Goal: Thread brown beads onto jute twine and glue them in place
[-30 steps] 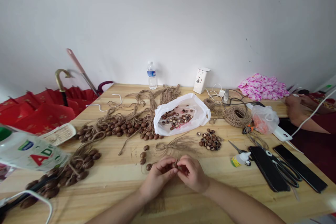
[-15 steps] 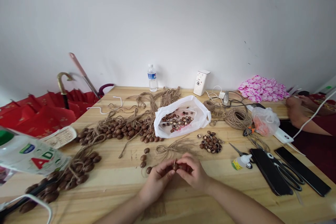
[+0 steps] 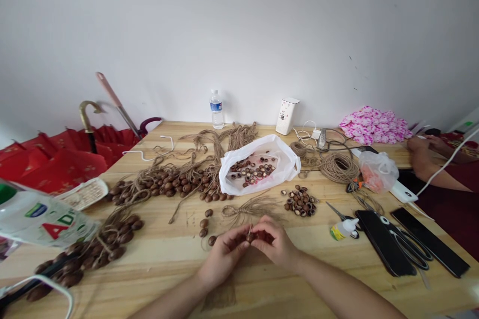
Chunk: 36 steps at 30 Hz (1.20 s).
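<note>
Near the front middle of the wooden table, my left hand (image 3: 225, 254) and my right hand (image 3: 275, 243) meet, both with fingers closed on one small brown nut shell (image 3: 250, 237). A bit of twine seems to rise from its top. Just beyond my hands lies a looped, knotted twine bundle (image 3: 243, 210) with frayed ends. A few brown nuts (image 3: 204, 223) sit left of it, and a heap of open half shells (image 3: 300, 202) is to the right. Behind stands an open white plastic bag (image 3: 258, 167) holding more shells.
Strung nuts (image 3: 172, 182) and a large white bottle (image 3: 48, 219) lie left. At right are a glue bottle (image 3: 343, 229), scissors (image 3: 407, 244), two black phones and a twine coil (image 3: 339, 168). Another person's hand (image 3: 419, 147) is at far right. A water bottle (image 3: 216, 109) stands behind.
The view has shifted very slightly. My hands stay together on the nut shell, with hardly any visible movement of the fingers.
</note>
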Each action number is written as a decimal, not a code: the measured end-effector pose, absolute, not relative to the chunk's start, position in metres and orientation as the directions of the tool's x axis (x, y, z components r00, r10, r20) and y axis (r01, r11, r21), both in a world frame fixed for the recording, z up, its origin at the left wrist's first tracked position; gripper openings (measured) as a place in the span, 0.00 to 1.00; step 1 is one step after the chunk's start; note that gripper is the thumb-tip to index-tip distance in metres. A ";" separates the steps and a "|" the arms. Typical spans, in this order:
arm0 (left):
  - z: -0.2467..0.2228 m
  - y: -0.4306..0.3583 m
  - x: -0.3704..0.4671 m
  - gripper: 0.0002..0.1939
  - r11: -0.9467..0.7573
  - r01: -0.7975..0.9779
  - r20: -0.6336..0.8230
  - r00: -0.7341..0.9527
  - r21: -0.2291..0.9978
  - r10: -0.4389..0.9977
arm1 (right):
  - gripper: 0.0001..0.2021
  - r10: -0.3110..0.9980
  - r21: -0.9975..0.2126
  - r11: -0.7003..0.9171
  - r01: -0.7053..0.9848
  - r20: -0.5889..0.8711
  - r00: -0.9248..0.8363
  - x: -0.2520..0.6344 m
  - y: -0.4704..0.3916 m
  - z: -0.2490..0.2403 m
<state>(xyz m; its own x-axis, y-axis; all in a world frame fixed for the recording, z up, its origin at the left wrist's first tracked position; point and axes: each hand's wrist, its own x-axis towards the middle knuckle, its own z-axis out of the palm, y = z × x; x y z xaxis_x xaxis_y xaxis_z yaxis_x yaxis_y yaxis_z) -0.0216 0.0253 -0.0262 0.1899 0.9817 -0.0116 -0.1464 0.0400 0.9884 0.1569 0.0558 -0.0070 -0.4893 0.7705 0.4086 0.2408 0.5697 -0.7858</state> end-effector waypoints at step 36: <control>-0.016 0.026 -0.022 0.09 -0.131 0.084 0.113 0.191 0.988 0.975 | 0.09 0.844 -0.942 0.326 0.083 0.251 -0.475 0.157 0.060 -0.017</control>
<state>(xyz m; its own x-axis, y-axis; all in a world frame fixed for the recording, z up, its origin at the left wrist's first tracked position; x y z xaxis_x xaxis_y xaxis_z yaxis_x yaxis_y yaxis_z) -0.0218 0.0259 -0.0159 0.1907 0.9751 0.1129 0.0843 -0.1309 0.9878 0.1574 0.0604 -0.0175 -0.4747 0.8437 0.2506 0.0828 0.3263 -0.9416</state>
